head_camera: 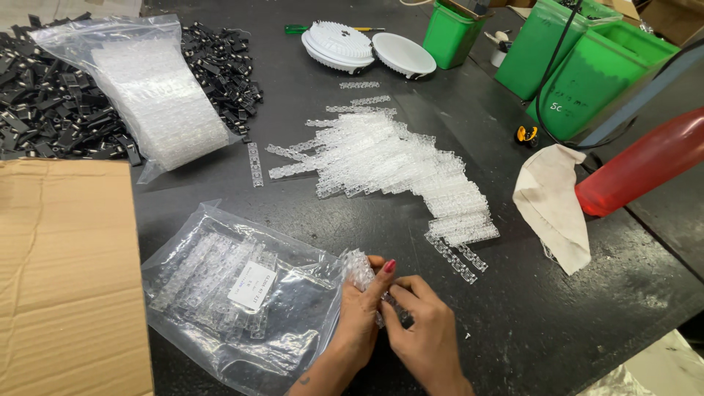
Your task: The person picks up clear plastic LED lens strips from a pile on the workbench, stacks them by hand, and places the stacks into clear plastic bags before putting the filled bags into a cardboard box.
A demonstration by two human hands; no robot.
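While both hands, left (361,304) and right (419,323), pinch a clear plastic clip strip (361,271) near the opened bag (242,297), separating it seems underway, needing gentle snapping force next.

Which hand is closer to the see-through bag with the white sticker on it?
Left. The left hand is right against the clear bag at its open right edge, fingers on clear plastic strips. The right hand sits further right, behind the left one.
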